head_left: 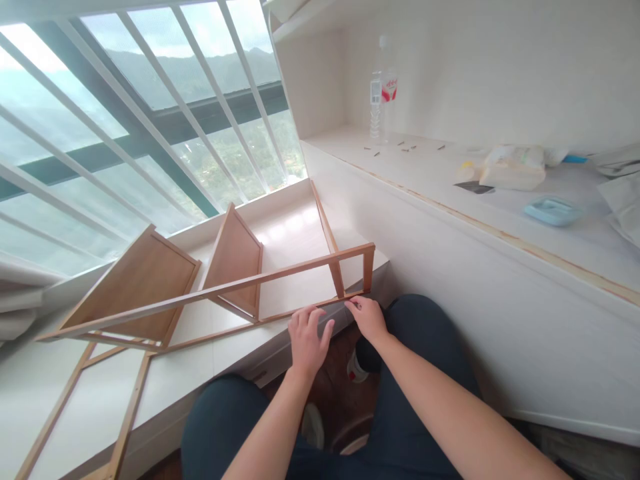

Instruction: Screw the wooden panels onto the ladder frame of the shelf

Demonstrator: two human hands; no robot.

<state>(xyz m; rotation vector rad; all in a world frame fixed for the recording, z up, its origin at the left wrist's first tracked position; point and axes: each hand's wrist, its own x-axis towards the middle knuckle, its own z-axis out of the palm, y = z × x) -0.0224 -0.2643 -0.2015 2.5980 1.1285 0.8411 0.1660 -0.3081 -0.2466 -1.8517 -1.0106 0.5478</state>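
Note:
A partly built wooden frame (260, 283) of thin brown rails and two panels lies on a white window ledge (240, 353). My left hand (307, 337) rests flat on the ledge's edge, fingers touching the lower rail. My right hand (367, 317) pinches that same lower rail near its right corner, just below the short upright post (369, 267). The two panels (235, 257) stand tilted within the frame, farther left.
A white counter (450, 193) runs along the right with a clear water bottle (383, 90), scattered small screws (403, 147), a white bag (515, 167) and a blue dish (553, 210). A barred window (150, 120) fills the left. My knees sit below the ledge.

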